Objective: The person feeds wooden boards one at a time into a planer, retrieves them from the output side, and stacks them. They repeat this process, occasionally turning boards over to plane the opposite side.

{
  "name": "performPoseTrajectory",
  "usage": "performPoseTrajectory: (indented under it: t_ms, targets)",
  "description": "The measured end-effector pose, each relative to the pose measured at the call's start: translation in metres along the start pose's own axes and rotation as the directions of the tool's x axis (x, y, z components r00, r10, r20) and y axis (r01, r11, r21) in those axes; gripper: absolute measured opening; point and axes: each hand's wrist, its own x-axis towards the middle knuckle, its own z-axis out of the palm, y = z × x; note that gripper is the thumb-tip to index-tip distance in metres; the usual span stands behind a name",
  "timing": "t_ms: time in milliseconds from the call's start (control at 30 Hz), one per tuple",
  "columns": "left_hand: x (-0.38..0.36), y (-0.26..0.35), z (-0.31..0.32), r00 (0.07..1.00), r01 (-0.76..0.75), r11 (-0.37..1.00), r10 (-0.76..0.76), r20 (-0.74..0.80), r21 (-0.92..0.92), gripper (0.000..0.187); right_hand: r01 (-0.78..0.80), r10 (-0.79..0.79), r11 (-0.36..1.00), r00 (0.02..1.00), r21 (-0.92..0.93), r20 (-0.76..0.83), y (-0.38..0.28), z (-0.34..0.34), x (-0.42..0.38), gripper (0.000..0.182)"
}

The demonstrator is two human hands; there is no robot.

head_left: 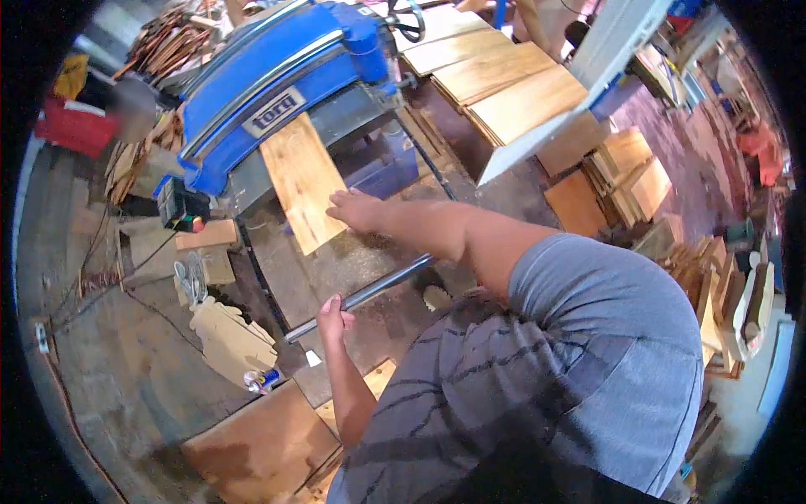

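A light wooden board (304,189) juts out of a blue machine (281,80) marked "torq", its near end toward me. My right hand (357,210) reaches across to the board's right edge, fingers stretched out with their tips touching the wood. Lower down, my left hand (335,319) is closed at a round metal bar (378,288), fingers curled and thumb on top. The bar spans the near end of the machine's frame. Inside the machine, the far part of the board is hidden.
Stacked boards (512,88) lie beyond the machine at the right. More wood pieces (625,176) sit on the floor. A control box (183,204) with a red button, a blue can (262,380) and a brown panel (260,441) are left of me. Cables cross the floor there.
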Motion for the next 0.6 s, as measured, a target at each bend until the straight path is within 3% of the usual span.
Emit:
performPoseTrajectory:
  t_ms: [67,100,133,167,233,300,367,400,433,467,500,533,567,600]
  targets:
    - [-0.003,0.002,-0.001,0.996,0.09,0.995,-0.089,-0.021,0.038,0.037,0.007,0.002,0.954,1.0,0.301,-0.031,0.014,-0.051,-0.048,0.077]
    - [-0.006,0.013,0.004,0.992,0.126,0.991,-0.127,0.006,0.048,0.036,0.102,-0.021,0.942,0.969,0.321,-0.245,0.04,-0.045,-0.065,0.074]
    - [-0.007,0.025,0.012,0.987,0.158,0.986,-0.16,0.034,0.057,0.036,0.093,0.034,0.939,0.934,0.332,-0.356,0.06,-0.055,-0.091,0.071]
    - [-0.007,0.038,0.025,0.987,0.153,0.985,-0.156,0.043,0.073,0.036,0.017,0.152,0.92,0.906,0.393,-0.394,0.071,-0.088,-0.123,0.068]
    - [-0.008,0.056,0.06,0.991,0.055,0.998,-0.053,0.121,-0.01,0.034,-0.113,0.337,0.901,0.791,0.419,-0.511,0.137,-0.081,-0.174,0.057]
    - [0.008,0.071,0.105,0.988,-0.023,0.999,0.018,0.154,0.029,0.033,-0.408,0.604,0.797,0.572,0.446,-0.555,0.199,-0.064,-0.229,0.058]
    - [0.024,0.102,0.16,0.971,-0.133,0.987,0.112,0.212,0.088,0.031,-0.698,0.868,0.493,0.437,0.519,-0.237,0.239,-0.069,-0.283,0.055]
    - [0.032,0.12,0.192,0.968,-0.135,0.984,0.106,0.229,0.113,0.031,-0.703,0.881,0.469,0.412,0.535,-0.231,0.261,-0.059,-0.301,0.055]
    - [0.041,0.136,0.225,0.894,-0.44,0.845,0.383,0.231,0.304,0.03,-0.749,0.939,0.326,0.328,0.577,-0.105,0.286,-0.037,-0.316,0.054]
    - [0.053,0.152,0.253,0.73,-0.674,0.58,0.618,0.292,0.457,0.03,-0.78,0.97,0.178,0.24,0.6,0.025,0.314,-0.007,-0.331,0.053]
    - [0.067,0.169,0.281,0.726,-0.681,0.572,0.613,0.313,0.458,0.03,-0.811,0.953,0.299,0.28,0.503,-0.114,0.35,0.045,-0.345,0.045]
    - [0.079,0.184,0.306,0.642,-0.742,0.417,0.667,0.377,0.525,0.031,-0.813,0.96,0.278,0.261,0.511,-0.106,0.362,0.037,-0.351,0.045]
    - [0.088,0.194,0.324,0.555,-0.779,0.251,0.702,0.447,0.574,0.032,-0.754,0.945,0.048,0.247,0.656,0.215,0.37,0.024,-0.353,0.042]
    - [0.098,0.197,0.336,0.555,-0.782,0.245,0.692,0.461,0.573,0.032,-0.676,0.819,-0.209,0.274,0.706,0.505,0.377,0.014,-0.351,0.04]
